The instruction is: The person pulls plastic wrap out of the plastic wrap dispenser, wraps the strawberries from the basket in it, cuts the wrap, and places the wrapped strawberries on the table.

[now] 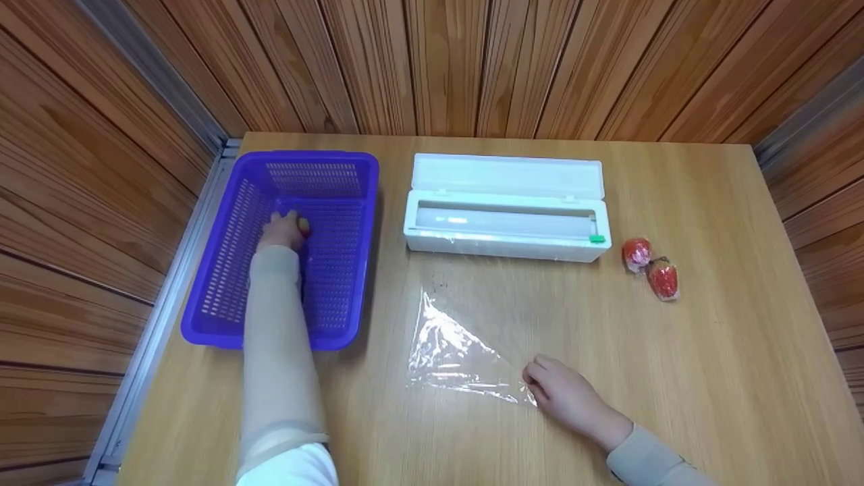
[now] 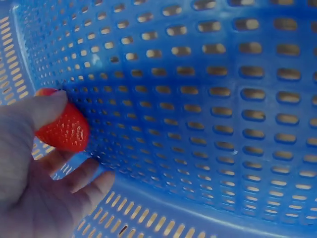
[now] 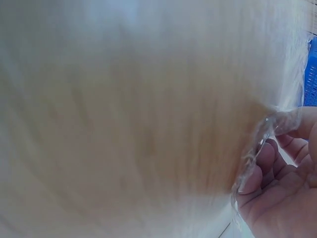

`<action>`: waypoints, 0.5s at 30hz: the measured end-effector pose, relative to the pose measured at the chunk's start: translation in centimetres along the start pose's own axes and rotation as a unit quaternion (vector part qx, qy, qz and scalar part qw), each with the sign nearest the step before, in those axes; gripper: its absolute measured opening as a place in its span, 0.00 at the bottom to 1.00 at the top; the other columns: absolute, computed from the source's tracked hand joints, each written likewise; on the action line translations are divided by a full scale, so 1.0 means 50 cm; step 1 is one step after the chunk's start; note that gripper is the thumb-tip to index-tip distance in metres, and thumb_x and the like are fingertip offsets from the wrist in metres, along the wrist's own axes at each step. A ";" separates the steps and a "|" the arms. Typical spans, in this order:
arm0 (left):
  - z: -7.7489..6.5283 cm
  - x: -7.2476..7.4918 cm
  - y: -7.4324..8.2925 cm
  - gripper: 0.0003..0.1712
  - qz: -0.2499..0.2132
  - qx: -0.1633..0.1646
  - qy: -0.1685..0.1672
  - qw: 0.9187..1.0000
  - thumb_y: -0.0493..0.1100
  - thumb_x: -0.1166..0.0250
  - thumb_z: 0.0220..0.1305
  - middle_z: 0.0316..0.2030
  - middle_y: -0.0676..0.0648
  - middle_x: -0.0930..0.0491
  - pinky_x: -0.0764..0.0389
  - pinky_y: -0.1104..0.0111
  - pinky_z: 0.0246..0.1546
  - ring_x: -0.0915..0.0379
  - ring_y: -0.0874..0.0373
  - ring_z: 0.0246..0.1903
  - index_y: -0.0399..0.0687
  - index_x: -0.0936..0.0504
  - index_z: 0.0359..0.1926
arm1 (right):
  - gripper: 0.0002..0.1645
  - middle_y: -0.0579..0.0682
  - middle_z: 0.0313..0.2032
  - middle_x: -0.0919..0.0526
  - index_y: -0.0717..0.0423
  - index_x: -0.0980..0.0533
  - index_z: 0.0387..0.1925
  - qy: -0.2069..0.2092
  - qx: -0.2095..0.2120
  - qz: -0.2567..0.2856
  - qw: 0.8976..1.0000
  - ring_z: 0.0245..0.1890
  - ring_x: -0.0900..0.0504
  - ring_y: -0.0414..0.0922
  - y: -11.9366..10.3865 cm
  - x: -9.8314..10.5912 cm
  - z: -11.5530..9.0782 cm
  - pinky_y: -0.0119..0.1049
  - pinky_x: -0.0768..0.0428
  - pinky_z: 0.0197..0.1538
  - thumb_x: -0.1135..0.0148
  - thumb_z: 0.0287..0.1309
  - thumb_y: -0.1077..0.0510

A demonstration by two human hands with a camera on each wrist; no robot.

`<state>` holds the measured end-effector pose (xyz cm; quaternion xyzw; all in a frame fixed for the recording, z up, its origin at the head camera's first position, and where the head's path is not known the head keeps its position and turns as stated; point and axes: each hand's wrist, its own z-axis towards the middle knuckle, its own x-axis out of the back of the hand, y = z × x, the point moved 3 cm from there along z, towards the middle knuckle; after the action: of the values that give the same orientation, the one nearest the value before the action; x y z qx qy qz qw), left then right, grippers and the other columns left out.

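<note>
Inside the blue-purple basket [image 1: 341, 270], my left hand [image 1: 282, 231] pinches a red strawberry [image 2: 67, 129] between thumb and fingers, as the left wrist view shows. The other fingers of that hand spread near the basket's perforated surface. My right hand [image 1: 565, 395] pinches one corner of a clear sheet of plastic wrap [image 1: 449, 344] that lies on the table. In the right wrist view the gathered edge of the wrap [image 3: 247, 163] runs between the thumb and fingers of the right hand [image 3: 282, 183].
A white cling-film dispenser [image 1: 506, 246] with its lid raised stands at the back middle, a green slider [image 1: 597, 238] at its right end. To its right on the wooden table [image 1: 729, 351] lie two film-wrapped strawberries [image 1: 636, 254]. Wood-panelled walls border the table's back and sides.
</note>
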<state>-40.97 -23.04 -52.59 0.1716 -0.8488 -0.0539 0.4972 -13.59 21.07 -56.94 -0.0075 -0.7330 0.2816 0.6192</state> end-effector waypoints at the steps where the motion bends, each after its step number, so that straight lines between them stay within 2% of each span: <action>1: -0.001 -0.001 0.001 0.33 0.002 -0.001 -0.002 1.000 0.36 0.50 0.56 0.63 0.29 0.57 0.47 0.40 0.58 0.56 0.28 0.60 0.43 0.49 0.63 | 0.03 0.36 0.24 0.35 0.49 0.28 0.26 0.000 0.000 0.001 1.000 0.25 0.36 0.32 -0.001 0.000 0.000 0.27 0.31 0.29 0.42 0.50 0.59; 6: -0.006 -0.004 0.000 0.31 0.006 -0.011 0.006 1.000 0.37 0.51 0.56 0.62 0.28 0.54 0.48 0.43 0.60 0.55 0.31 0.60 0.38 0.46 0.61 | 0.04 0.36 0.25 0.35 0.48 0.29 0.26 0.000 0.004 0.003 1.000 0.26 0.36 0.32 -0.002 -0.003 -0.001 0.28 0.31 0.29 0.42 0.50 0.60; 9: -0.014 -0.002 -0.001 0.31 0.012 -0.026 0.018 0.999 0.38 0.48 0.54 0.60 0.28 0.48 0.45 0.45 0.60 0.50 0.32 0.59 0.35 0.44 0.60 | 0.06 0.36 0.25 0.35 0.47 0.29 0.26 0.004 0.011 0.000 1.000 0.26 0.37 0.32 -0.001 -0.005 -0.001 0.27 0.32 0.29 0.42 0.49 0.61; 13: -0.027 0.007 0.004 0.32 0.011 -0.043 0.020 0.999 0.40 0.47 0.55 0.59 0.29 0.45 0.44 0.47 0.60 0.48 0.35 0.59 0.35 0.44 0.60 | 0.07 0.36 0.25 0.36 0.46 0.30 0.26 0.011 0.017 -0.007 1.000 0.26 0.38 0.32 -0.001 -0.004 -0.003 0.27 0.32 0.28 0.42 0.49 0.61; 15: -0.033 0.015 0.010 0.33 -0.001 -0.050 0.018 0.999 0.41 0.48 0.56 0.60 0.30 0.47 0.46 0.47 0.61 0.49 0.36 0.61 0.36 0.47 0.62 | 0.06 0.35 0.25 0.36 0.46 0.30 0.27 0.006 0.013 -0.007 1.000 0.26 0.37 0.32 0.000 -0.004 -0.005 0.26 0.32 0.29 0.43 0.49 0.61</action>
<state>-40.02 -22.70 -50.99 0.1483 -0.8359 -0.0942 0.5199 -13.33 21.09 -57.10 0.0041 -0.7258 0.2863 0.6255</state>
